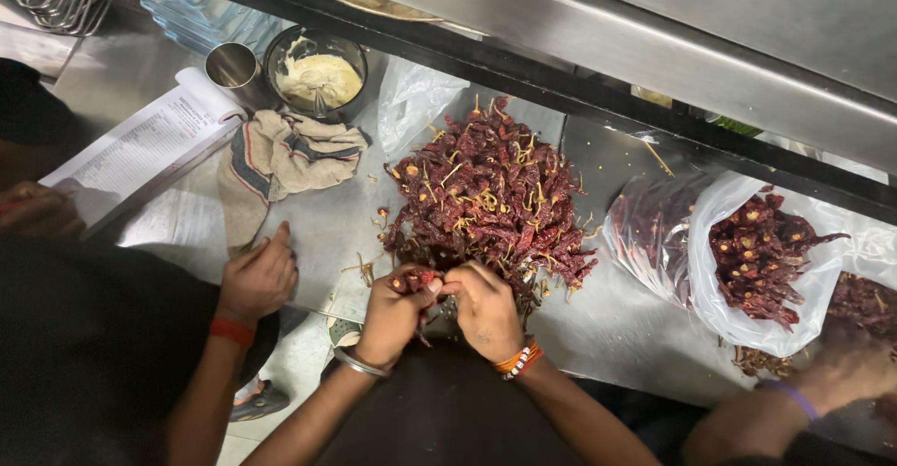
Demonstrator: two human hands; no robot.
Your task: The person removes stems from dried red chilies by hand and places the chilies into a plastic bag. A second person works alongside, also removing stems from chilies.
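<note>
A big heap of dried red chillies (488, 197) with yellowish stems lies on the steel counter (322, 228). My left hand (394, 312) and my right hand (484, 307) meet at the near edge of the heap. Both pinch a dried red chilli (413, 280) between their fingertips. A metal bangle circles my left wrist, and orange and beaded bands circle my right one.
A clear plastic bag (738, 316) holding chillies stands open at the right, with another person's hand (846, 368) by it. At the left, a second person's hand (260, 277) rests near a striped cloth (280, 157), a paper sheet (140, 148), a steel cup (232, 64) and a bowl of pale paste (318, 75).
</note>
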